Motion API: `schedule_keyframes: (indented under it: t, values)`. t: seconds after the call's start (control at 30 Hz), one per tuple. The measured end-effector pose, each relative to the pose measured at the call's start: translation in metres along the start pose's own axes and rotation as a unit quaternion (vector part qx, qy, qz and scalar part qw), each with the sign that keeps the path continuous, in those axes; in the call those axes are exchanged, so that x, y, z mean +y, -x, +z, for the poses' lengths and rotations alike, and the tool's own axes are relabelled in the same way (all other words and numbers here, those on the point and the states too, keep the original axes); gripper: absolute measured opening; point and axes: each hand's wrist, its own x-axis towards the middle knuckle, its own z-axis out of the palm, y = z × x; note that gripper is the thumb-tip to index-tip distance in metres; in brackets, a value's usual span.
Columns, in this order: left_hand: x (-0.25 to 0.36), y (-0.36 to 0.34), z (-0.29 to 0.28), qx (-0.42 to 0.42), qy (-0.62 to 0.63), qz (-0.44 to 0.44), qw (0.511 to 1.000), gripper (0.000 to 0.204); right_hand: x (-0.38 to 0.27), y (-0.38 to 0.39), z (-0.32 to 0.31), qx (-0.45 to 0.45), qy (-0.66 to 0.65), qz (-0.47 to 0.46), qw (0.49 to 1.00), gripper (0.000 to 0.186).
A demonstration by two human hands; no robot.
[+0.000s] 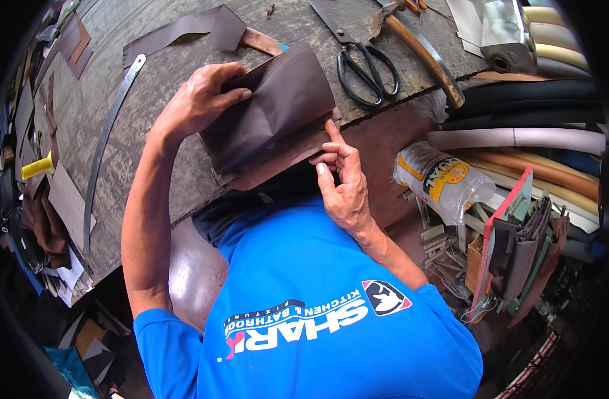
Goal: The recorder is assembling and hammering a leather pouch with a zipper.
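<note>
Lying between hands: brown sheet

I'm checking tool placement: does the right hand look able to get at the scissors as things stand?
Probably yes: the scissors lie uncovered, handles toward the right hand, with nothing seen between, though that hand is at the brown sheet.

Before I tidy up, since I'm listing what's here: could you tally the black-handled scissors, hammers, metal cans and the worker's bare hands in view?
Scissors: 1
Hammer: 1
Metal can: 1
Hands: 2 (left hand, right hand)
Total: 5
</note>
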Motion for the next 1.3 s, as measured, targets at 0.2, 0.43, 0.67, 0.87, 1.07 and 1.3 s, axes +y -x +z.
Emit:
schedule_keyframes:
  t: [0.2, 0.43, 0.67, 0.87, 1.07, 1.3]
  values:
    - [0.005, -0.001, -0.003, -0.021, 0.003, -0.017, 1.0, 0.037, -0.002, 0.001, 0.004, -0.019, 0.124, -0.077, 0.989, 0.036]
    - [0.007, -0.005, -0.005, -0.025, -0.043, 0.004, 0.999, 0.036, -0.004, 0.004, 0.012, -0.047, 0.184, -0.121, 0.974, 0.04]
    - [-0.005, 0.001, 0.013, 0.056, -0.124, 0.097, 0.986, 0.039, -0.008, 0.002, 0.015, -0.087, 0.302, -0.214, 0.925, 0.035]
    - [-0.011, 0.005, 0.015, 0.086, -0.124, 0.129, 0.98, 0.038, -0.011, 0.002, 0.021, -0.109, 0.337, -0.253, 0.9, 0.031]
    - [-0.02, 0.003, 0.015, 0.074, -0.052, 0.116, 0.989, 0.034, -0.021, -0.003, 0.022, -0.162, 0.312, -0.26, 0.899, 0.026]
    - [-0.014, 0.013, 0.019, 0.099, -0.024, 0.107, 0.989, 0.034, -0.026, 0.015, 0.007, -0.124, -0.173, 0.059, 0.975, 0.03]
